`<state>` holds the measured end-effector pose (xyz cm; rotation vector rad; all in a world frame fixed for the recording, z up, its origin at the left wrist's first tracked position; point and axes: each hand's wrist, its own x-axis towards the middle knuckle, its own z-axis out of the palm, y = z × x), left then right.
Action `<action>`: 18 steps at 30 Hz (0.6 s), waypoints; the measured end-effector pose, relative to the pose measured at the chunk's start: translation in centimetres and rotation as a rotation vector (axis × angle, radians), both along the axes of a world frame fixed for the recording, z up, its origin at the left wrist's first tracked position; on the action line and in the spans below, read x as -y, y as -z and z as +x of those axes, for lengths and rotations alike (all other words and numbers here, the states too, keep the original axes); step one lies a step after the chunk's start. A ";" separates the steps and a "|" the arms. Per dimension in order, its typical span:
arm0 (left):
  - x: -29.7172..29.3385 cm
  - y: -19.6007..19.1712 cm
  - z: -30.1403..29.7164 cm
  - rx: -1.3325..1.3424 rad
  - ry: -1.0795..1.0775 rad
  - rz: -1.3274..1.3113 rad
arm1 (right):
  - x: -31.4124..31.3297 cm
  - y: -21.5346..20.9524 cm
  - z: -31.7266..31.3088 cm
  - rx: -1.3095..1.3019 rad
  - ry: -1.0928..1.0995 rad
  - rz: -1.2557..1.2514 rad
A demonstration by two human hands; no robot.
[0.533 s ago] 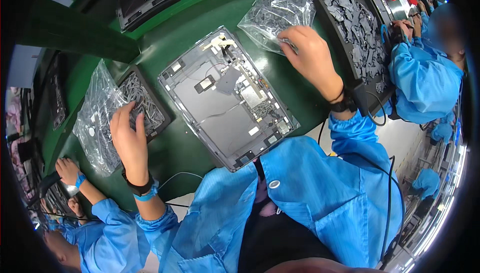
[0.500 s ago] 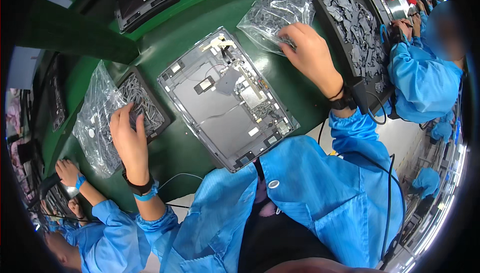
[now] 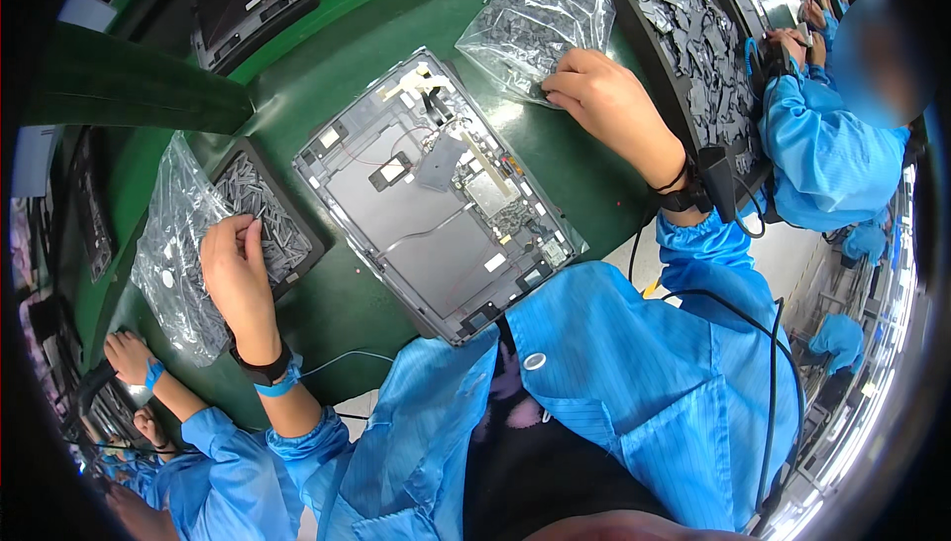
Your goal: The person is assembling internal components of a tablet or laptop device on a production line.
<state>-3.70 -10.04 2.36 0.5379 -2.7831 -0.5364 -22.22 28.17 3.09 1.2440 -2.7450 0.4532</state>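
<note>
In front of me lies an opened flat electronic device [image 3: 396, 234], its grey shell showing a circuit board, a ribbon cable and a loose dark grey piece [image 3: 441, 162]. My left hand [image 3: 236, 278] is over a small dark tray [image 3: 315, 244] of thin grey strips [image 3: 265, 206], thumb and fingers pinched together. A clear plastic bag [image 3: 163, 244] of grey pieces lies beside that hand. On the right, my right hand [image 3: 616, 110] is pinched at the near edge of another clear bag [image 3: 535, 21] filled with dark pieces. What either pinch holds is too small to make out.
A large dark tray [image 3: 684, 46] full of flat grey pieces stands at the right. Further opened devices [image 3: 253, 1] rest on a green ledge behind. Co-workers in blue sit on both sides, one hand [image 3: 129, 355] at the left. Cables run from my right wrist.
My left hand's fingers have closed into a pinch over the strips. My right hand's fingertips have drawn together beside the bag. The whole view has shifted slightly.
</note>
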 end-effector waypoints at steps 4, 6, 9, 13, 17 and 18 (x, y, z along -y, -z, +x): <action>-0.1 0.0 -0.2 -0.026 0.005 -0.017 | 0.7 0.1 0.1 -0.003 0.033 0.048; 0.0 0.0 -0.3 -0.026 0.109 -0.107 | 0.8 0.0 0.4 -0.028 0.052 0.080; 0.2 -0.2 -0.4 -0.032 0.104 -0.076 | 0.6 -0.1 -0.2 0.040 0.048 -0.009; 0.6 0.3 -0.3 -0.131 0.170 -0.096 | 0.5 0.1 -0.2 0.111 0.072 -0.141; 0.5 0.1 -0.2 -0.159 0.013 0.045 | 0.3 0.2 0.1 0.556 0.342 -0.471; 0.5 0.1 -0.1 -0.160 0.010 0.047 | 0.2 0.4 0.0 0.731 0.386 -0.687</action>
